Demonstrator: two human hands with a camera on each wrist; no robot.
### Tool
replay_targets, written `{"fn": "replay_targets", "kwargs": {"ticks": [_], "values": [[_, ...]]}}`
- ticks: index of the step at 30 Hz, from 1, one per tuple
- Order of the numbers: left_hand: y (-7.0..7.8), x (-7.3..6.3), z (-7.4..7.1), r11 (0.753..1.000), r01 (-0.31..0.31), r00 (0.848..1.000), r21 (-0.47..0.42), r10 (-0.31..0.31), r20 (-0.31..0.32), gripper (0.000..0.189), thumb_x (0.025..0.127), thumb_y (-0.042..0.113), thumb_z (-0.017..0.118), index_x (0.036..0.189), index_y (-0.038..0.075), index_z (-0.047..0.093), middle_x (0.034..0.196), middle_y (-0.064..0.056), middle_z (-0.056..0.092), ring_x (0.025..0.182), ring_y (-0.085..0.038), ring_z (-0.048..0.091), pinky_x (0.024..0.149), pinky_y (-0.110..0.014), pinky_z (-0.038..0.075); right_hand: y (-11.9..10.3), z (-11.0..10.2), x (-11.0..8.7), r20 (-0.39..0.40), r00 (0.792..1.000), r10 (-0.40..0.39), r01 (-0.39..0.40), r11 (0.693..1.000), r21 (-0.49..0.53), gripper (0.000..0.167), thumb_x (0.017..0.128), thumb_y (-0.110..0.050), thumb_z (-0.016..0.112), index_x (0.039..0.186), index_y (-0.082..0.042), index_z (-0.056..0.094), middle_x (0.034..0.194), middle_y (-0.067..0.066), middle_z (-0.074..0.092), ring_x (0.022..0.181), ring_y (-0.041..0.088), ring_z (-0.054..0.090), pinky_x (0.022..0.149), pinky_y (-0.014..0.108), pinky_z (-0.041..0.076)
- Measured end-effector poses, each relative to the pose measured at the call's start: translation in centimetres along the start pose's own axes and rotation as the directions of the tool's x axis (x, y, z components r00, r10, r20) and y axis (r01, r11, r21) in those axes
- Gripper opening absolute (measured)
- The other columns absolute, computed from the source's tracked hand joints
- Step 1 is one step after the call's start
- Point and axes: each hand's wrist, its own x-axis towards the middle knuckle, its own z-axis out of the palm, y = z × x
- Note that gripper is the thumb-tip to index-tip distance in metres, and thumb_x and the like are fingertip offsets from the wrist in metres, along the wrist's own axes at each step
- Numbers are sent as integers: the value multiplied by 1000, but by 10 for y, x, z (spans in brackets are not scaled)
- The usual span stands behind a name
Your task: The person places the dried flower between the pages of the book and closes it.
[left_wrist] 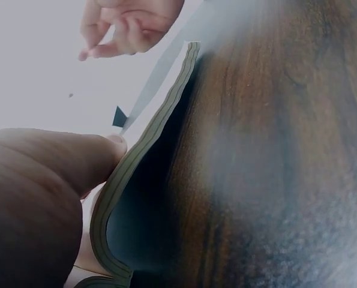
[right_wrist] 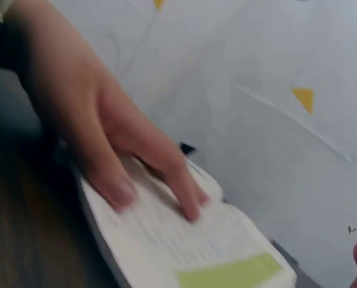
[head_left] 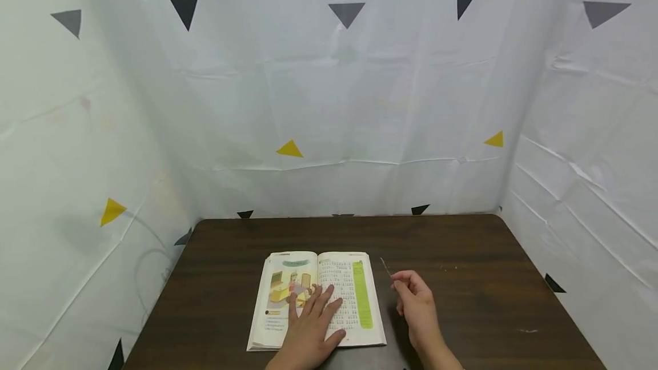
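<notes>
An open book (head_left: 336, 296) lies on the dark wooden table, with a picture on its left page and a green strip down its right page. Spread over the middle of both pages, my left hand (head_left: 310, 327) rests with its fingers extended. To the right of the book, my right hand (head_left: 418, 307) pinches a thin, stem-like piece (head_left: 385, 268) between thumb and forefinger, above the table. Only the fine, twiggy tip of this stem (right_wrist: 353, 230) shows in the right wrist view. The left wrist view catches my left thumb (left_wrist: 100, 156) on the book's edge (left_wrist: 148, 141).
The brown table (head_left: 226, 244) has a few small pale scraps (head_left: 449, 268) on its right side, and a thin pale bit (head_left: 528, 331) nearer its right edge. White sheeting (head_left: 308, 96) with black, grey and yellow triangles stands behind and on both sides.
</notes>
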Motion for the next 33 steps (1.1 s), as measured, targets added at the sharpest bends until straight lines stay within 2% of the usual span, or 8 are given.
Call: {"fn": "replay_targets", "kwargs": {"ticks": [8,14,17,20,26,28,30,33], "values": [[-3,2,1,998,1,998,-60,-4,-60,70,94,61,78,149,23,59,173,0,46,162,-34,40,124,-82,12,-3,58,-23,137,990,35,-59,983,175,18,106,-8,64,119,5,64,93,4,62,56,10,45,50,22,44],[-6,3,4,990,-67,983,-123,44,-180,66,83,49,93,132,21,60,159,-3,60,152,-35,52,123,-78,17,25,87,-28,262,964,37,-125,937,326,14,109,-8,61,121,-1,58,96,2,57,63,10,50,53,22,45],[-6,2,2,992,-64,976,-110,39,-216,65,79,48,97,123,19,59,151,-8,60,144,-36,52,121,-75,26,39,90,-27,266,962,56,-136,946,293,14,109,-6,61,120,1,58,94,2,56,65,11,51,54,22,47],[-8,0,-3,994,13,978,-106,-35,-204,67,77,50,97,119,16,57,150,-13,53,143,-38,45,121,-69,33,46,90,-24,281,958,54,-118,970,214,20,108,-7,63,123,5,60,93,2,56,68,11,53,56,21,50],[-15,-21,-10,973,202,976,-107,-209,-59,86,83,61,88,147,12,57,172,-13,39,160,-48,28,121,-81,24,52,94,-29,373,928,16,-5,1000,-29,25,106,-13,69,126,1,71,89,0,62,64,7,56,55,20,49],[-16,-27,-11,957,274,960,-90,-277,-23,97,84,66,85,159,14,51,177,-13,33,163,-50,26,120,-84,23,52,94,-31,402,916,-5,45,995,-92,23,106,-15,70,125,-2,74,88,-1,63,63,6,56,53,19,49],[-18,-29,-12,928,365,930,-71,-366,-4,110,82,72,83,166,13,44,179,-18,30,163,-53,25,120,-85,22,51,93,-32,420,907,-17,73,991,-116,24,107,-16,70,127,-5,74,87,0,63,62,6,57,51,20,48],[-16,-31,-18,855,516,856,-57,-516,10,129,76,82,80,167,1,38,176,-30,27,161,-62,23,119,-86,23,48,91,-30,416,909,-21,75,991,-112,32,108,-14,67,139,-5,65,88,6,65,61,7,56,51,21,48]]}}
